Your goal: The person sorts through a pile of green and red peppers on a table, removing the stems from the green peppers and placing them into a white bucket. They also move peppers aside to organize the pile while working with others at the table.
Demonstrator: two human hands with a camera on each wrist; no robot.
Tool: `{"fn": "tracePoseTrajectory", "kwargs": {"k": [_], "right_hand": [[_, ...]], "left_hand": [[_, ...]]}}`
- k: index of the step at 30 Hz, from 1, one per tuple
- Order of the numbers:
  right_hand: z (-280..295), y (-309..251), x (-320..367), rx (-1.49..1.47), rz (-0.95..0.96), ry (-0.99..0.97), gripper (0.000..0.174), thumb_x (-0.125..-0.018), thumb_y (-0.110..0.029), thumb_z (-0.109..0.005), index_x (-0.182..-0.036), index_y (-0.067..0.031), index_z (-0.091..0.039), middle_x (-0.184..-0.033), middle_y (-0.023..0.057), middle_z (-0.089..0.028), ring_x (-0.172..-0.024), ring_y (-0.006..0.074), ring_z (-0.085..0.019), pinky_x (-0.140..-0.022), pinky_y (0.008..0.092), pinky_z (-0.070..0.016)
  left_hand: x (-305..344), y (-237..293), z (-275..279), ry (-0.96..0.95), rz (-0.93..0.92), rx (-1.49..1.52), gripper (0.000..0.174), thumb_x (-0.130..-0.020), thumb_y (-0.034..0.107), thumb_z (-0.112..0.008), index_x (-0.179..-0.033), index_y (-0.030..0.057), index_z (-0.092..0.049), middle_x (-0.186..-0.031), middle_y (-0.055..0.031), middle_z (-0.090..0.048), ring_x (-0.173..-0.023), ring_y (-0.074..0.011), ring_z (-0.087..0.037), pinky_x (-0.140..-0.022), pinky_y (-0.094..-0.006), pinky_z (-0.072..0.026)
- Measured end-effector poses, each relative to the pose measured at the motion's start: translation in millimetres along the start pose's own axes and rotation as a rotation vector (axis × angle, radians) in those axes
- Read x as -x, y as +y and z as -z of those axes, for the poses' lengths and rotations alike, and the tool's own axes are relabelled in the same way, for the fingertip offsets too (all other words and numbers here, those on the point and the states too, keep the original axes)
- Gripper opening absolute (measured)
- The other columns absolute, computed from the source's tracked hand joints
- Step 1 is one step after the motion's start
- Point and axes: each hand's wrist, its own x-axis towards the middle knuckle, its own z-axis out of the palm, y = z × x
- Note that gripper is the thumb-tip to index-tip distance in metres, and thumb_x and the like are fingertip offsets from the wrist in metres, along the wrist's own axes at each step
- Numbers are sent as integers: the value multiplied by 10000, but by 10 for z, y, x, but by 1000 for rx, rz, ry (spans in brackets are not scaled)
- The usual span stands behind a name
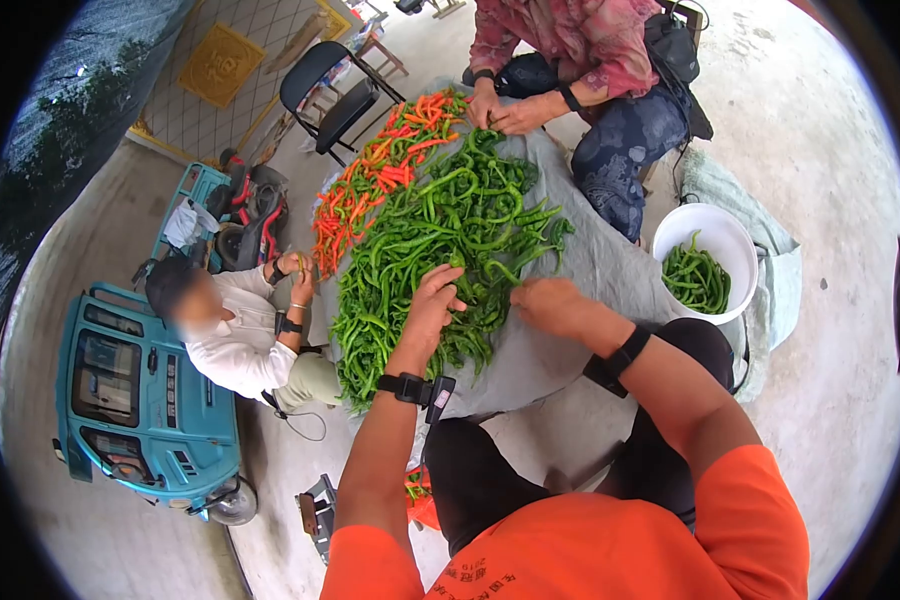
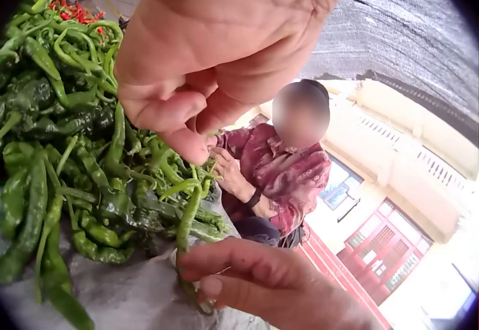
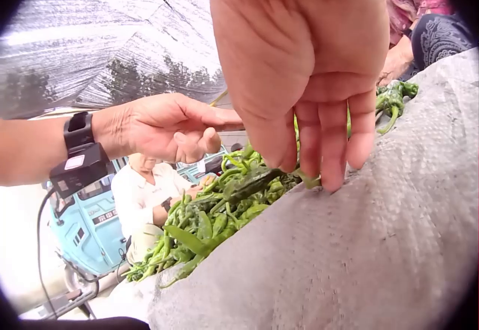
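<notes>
A large heap of green chili peppers point(image 1: 440, 220) lies on a grey sheet point(image 1: 590, 260). Over its near edge, my right hand point(image 1: 555, 305) pinches one long green chili pepper point(image 2: 188, 221) between thumb and fingers. The left wrist view shows that pepper running upward from my right fingertips. My left hand point(image 1: 435, 305) is above the heap, fingers loosely bent, with a gap between thumb and forefinger. Its fingertips come close to the pepper's upper end in the left wrist view. In the right wrist view, my right hand point(image 3: 314, 83) hides most of what it grips.
Red and orange chilies point(image 1: 370, 180) form a pile beyond the green ones. A white bucket point(image 1: 705, 225) at the right contains green chilies. Two other people, one in pink point(image 1: 590, 40) and one in white point(image 1: 245, 340), sit around the heap. A blue three-wheeler point(image 1: 150, 400) stands left.
</notes>
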Motion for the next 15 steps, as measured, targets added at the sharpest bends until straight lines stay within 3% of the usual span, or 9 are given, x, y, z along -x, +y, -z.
{"fn": "tracePoseTrajectory", "kwargs": {"k": [5, 8, 9, 12, 15], "right_hand": [[26, -4, 35, -37, 40, 58, 154, -800, -161, -545, -900, -75, -624, -928, 128, -626, -880, 326, -621, -741, 435, -496], [86, 4, 46, -45, 36, 102, 151, -801, -162, -545, -900, -76, -621, -929, 126, -623, -895, 316, -616, -749, 425, -495], [88, 28, 41, -35, 31, 103, 152, -802, -163, -544, -900, -75, -620, -929, 128, -623, -901, 314, -614, -752, 423, -494], [155, 65, 52, -37, 15, 41, 154, -808, -165, -539, -900, -71, -619, -923, 132, -625, -896, 319, -616, -754, 427, -494], [188, 105, 70, -34, -11, -11, 156, -813, -164, -530, -898, -67, -618, -911, 135, -629, -876, 329, -620, -751, 434, -495]], "left_hand": [[-206, -24, -130, -39, -23, -147, 272, -871, 75, -503, -1121, 69, -612, -1393, -67, -357, -751, -136, -620, -517, -234, -408], [-436, 63, -344, 43, -169, -340, 264, -880, 82, -517, -1134, 77, -590, -1405, -43, -355, -664, -97, -589, -487, -218, -367], [-558, 64, -384, 31, -207, -388, 295, -870, 105, -534, -1161, 73, -577, -1412, -70, -353, -721, -143, -616, -512, -253, -431], [-870, 50, -524, 28, -386, -698, 303, -854, 113, -535, -1146, 51, -584, -1391, -166, -366, -1121, -316, -535, -866, -384, -474], [-1098, 46, -647, 24, -333, -931, 304, -871, 142, -506, -1153, 55, -582, -1397, -158, -390, -1193, -333, -473, -953, -420, -415]]}}
